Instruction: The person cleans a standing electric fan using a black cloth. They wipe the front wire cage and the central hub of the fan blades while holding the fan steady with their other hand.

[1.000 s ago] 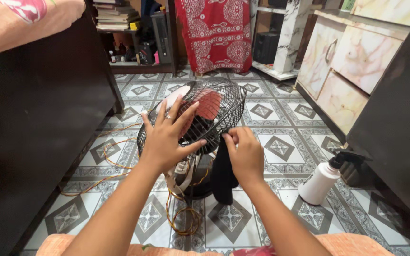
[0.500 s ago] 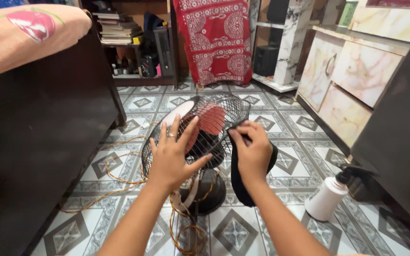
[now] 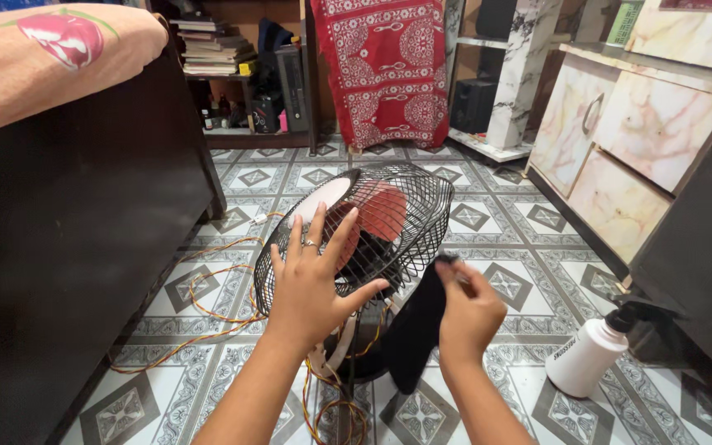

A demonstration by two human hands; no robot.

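A small table fan stands on the tiled floor, its black wire cage [image 3: 409, 210] around red blades [image 3: 385, 210]. My left hand [image 3: 311, 280] lies flat on the cage's near side with the fingers spread, a ring on one finger. My right hand [image 3: 467, 313] pinches a black cloth [image 3: 415, 330] against the cage's lower right rim; the cloth hangs down beside the fan's dark base [image 3: 364, 358].
Yellow and red wires [image 3: 208, 309] trail over the floor by the fan. A white spray bottle [image 3: 591, 354] lies at the right near a dark cabinet. A dark bed frame with a patterned mattress [image 3: 51, 62] fills the left. Marbled cabinets [image 3: 644, 140] line the right wall.
My right hand has slid down from the cage's upper side to its lower right rim, taking the black cloth with it. The left hand stays pressed on the cage.
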